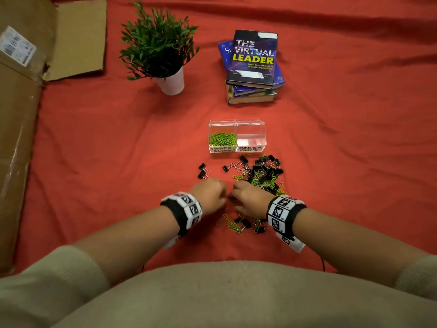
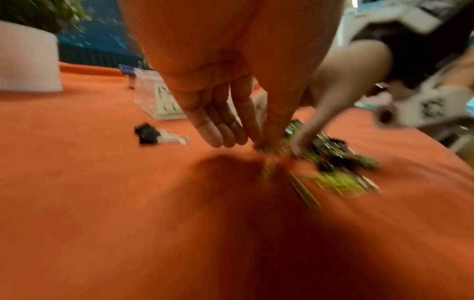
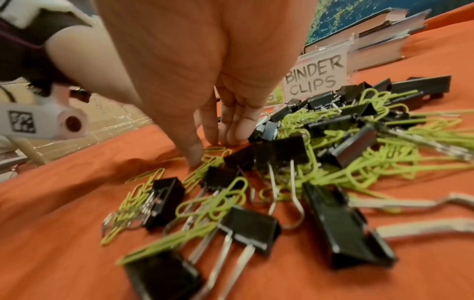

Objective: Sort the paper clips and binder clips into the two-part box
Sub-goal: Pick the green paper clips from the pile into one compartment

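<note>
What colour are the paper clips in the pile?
Light green paper clips, tangled among black binder clips; the right wrist view shows it best.

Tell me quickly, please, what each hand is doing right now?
Left hand: fingers straight, tips at the green paper clips; a pinch cannot be told.
Right hand: open, fingertips touching paper clips in the pile.

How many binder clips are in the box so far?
0. The binder half is empty; binder clips lie in the pile before it, a few loose at left.

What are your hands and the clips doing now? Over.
Both hands down at mixed pile. Green paper clips boxed; binder side empty.
</note>
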Available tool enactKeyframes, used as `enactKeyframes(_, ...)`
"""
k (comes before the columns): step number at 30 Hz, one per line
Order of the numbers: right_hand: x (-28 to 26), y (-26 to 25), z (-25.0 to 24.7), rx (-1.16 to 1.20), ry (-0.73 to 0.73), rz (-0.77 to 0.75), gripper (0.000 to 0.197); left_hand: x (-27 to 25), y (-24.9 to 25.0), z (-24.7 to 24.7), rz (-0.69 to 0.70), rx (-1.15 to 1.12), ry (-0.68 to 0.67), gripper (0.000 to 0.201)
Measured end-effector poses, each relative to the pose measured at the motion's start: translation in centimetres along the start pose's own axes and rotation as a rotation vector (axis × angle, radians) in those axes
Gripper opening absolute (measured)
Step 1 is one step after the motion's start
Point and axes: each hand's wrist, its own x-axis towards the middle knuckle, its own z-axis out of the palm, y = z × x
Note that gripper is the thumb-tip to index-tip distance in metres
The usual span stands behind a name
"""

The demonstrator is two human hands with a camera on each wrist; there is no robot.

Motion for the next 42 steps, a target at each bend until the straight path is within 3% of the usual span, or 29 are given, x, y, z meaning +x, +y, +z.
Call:
enactKeyframes(3, -0.4, -0.3, 0.5, -0.008, 0.011, 0.004, 0.024, -1.7, 0.5, 2.8, -0.013, -0.004, -0.061, 0.029)
enactKeyframes(11, -0.9, -1.3, 1.3, -0.027, -0.006, 0.06, 0.019, -2.0, 0.7, 4.7, -0.056, -0.042, 0.014, 0.021)
enactKeyframes(17, -1.2, -0.2, -2.1, 0.452, 0.158, 0.287, 0.017, -2.4, 0.0, 4.8, -0.025, -0.233, 0.069, 0.009)
enactKeyframes(22, -1.3, 0.9, -3.6, 0.768, 0.081, 0.436, 0.02, -2.9, -0.7, 4.2, -0.071, -0.31, 0.032, 0.019)
enactKeyframes(25, -1.6, 0.4, -3.3, 0.599, 0.02, 0.353, 0.005, -3.2, -0.1, 4.2, -0.024, -0.237, -0.002, 0.023)
enactKeyframes(29, -1.7, -0.7, -2.4, 0.208, -0.114, 0.166, 0.015, -3.4, 0.1, 4.7, 0.116, -0.083, -0.036, 0.034)
enactKeyframes(32, -1.6, -0.9, -1.6, 0.039, -0.169, 0.043, 0.021, -3.4, -0.1, 5.2, 0.165, 0.039, -0.045, 0.038)
enactKeyframes(42, -1.8, -1.1, -0.3, -0.228, -0.173, -0.073, 0.028, -3.3, 0.7, 4.4, 0.15, 0.169, -0.028, 0.022)
